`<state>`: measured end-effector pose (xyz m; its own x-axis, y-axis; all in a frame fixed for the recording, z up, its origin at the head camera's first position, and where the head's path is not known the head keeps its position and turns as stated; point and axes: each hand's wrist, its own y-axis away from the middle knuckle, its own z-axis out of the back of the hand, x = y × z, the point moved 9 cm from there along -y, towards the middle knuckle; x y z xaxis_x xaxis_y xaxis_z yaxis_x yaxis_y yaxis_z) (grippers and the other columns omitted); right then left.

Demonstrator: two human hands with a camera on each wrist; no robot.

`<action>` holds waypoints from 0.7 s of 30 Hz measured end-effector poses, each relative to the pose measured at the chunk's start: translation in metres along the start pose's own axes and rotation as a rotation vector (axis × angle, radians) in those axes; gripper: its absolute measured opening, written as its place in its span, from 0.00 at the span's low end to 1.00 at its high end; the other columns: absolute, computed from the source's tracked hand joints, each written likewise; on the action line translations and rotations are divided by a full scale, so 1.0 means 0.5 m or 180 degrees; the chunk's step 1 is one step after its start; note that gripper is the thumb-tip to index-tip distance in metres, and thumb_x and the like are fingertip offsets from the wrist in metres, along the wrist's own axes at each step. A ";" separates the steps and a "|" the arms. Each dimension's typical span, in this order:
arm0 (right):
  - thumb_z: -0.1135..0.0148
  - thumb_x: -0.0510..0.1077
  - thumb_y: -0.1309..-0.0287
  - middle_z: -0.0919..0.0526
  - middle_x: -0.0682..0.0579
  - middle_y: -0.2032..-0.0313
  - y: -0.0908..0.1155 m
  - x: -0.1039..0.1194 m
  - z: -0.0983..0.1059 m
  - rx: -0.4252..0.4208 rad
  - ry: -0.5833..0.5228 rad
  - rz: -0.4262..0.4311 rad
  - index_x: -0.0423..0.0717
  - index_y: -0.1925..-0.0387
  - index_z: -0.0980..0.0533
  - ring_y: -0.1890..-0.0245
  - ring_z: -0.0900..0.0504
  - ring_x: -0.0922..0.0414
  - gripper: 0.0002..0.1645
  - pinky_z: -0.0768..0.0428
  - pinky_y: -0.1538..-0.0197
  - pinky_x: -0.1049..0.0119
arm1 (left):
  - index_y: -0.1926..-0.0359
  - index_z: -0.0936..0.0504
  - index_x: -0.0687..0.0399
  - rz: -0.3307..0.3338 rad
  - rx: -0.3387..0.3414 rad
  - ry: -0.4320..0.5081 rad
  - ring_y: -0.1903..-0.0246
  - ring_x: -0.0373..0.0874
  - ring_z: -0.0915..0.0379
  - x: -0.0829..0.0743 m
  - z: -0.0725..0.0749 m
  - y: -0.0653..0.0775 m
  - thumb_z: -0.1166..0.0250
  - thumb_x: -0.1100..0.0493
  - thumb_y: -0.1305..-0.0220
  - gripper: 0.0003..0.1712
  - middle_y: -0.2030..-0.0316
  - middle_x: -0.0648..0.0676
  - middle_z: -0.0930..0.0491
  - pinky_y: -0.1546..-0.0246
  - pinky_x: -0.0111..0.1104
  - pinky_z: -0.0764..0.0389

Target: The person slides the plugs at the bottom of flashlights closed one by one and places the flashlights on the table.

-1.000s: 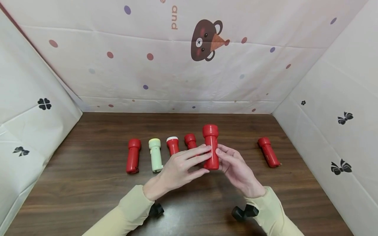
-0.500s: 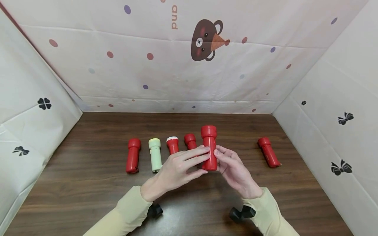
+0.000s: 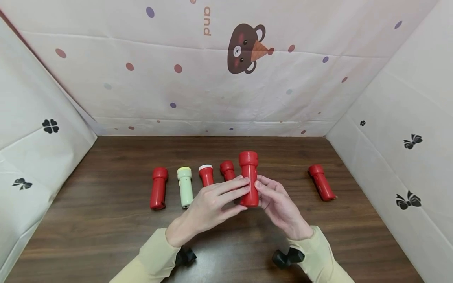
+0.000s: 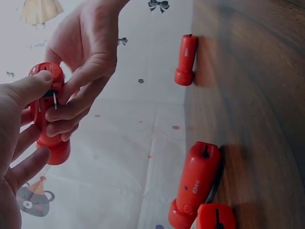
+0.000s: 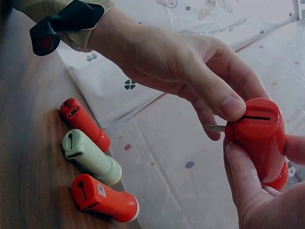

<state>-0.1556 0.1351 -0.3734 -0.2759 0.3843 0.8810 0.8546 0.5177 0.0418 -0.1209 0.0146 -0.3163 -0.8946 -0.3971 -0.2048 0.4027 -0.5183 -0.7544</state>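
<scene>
A red flashlight is held up between both hands over the wooden table, lens end away from the person. My left hand grips it from the left, its fingers along the barrel and its thumb pressing near the tail end. From the other side my right hand pinches the barrel, thumb on top. Thin metal plug prongs stick out of the flashlight's side near the tail; one prong shows in the right wrist view too.
Left of the hands lie a red flashlight, a pale green one, a white-rimmed red one and another red one, partly hidden. A further red flashlight lies at the right. White patterned sheets wall the table.
Both hands and the held flashlight have drifted slightly left and a little nearer the person, keeping the same grip. The flashlights on the table stay in place.
</scene>
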 end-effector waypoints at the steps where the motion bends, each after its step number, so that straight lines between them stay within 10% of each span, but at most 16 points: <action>1: 0.61 0.39 0.28 0.16 0.56 0.53 0.000 0.000 0.000 0.0005 -0.0003 0.0000 0.43 0.41 0.34 0.56 0.14 0.62 0.18 0.16 0.53 0.70 | 0.43 0.21 0.50 0.0009 0.0007 0.0001 0.43 0.41 0.22 0.000 0.000 0.000 0.26 0.49 0.50 0.32 0.44 0.49 0.20 0.48 0.31 0.18; 21: 0.60 0.38 0.29 0.16 0.55 0.51 0.004 -0.002 -0.002 -0.0053 0.0096 0.0102 0.42 0.40 0.35 0.55 0.15 0.62 0.19 0.16 0.51 0.69 | 0.44 0.20 0.51 -0.0105 -0.0089 -0.0002 0.44 0.42 0.22 -0.002 0.004 0.003 0.26 0.51 0.51 0.31 0.45 0.50 0.19 0.47 0.30 0.19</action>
<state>-0.1529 0.1348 -0.3738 -0.2350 0.3772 0.8958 0.8701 0.4925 0.0209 -0.1191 0.0128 -0.3161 -0.9073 -0.3806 -0.1790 0.3673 -0.5099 -0.7779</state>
